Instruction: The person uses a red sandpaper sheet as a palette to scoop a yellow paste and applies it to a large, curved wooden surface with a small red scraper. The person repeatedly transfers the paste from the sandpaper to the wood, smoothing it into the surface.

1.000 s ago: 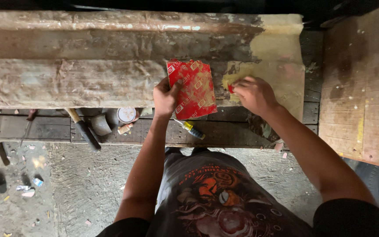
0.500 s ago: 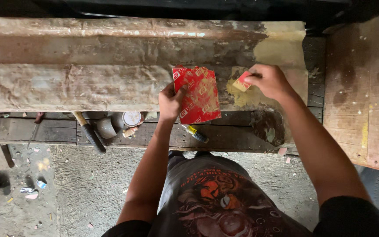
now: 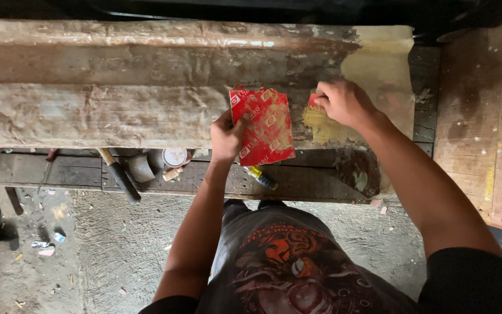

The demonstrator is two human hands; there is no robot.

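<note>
Workshop, long worn panel [image 3: 117, 87] across the bench: right hand [image 3: 344, 103] closed on a small red scraper [image 3: 314, 102] pressed into yellow filler [image 3: 326, 125] near the panel's right end, left hand [image 3: 228, 136] pinching a red card [image 3: 264, 127]; right end coated, remainder leftward bare.

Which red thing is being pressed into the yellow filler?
The small red scraper under the right hand; the larger red card is held clear by the left hand.
</note>
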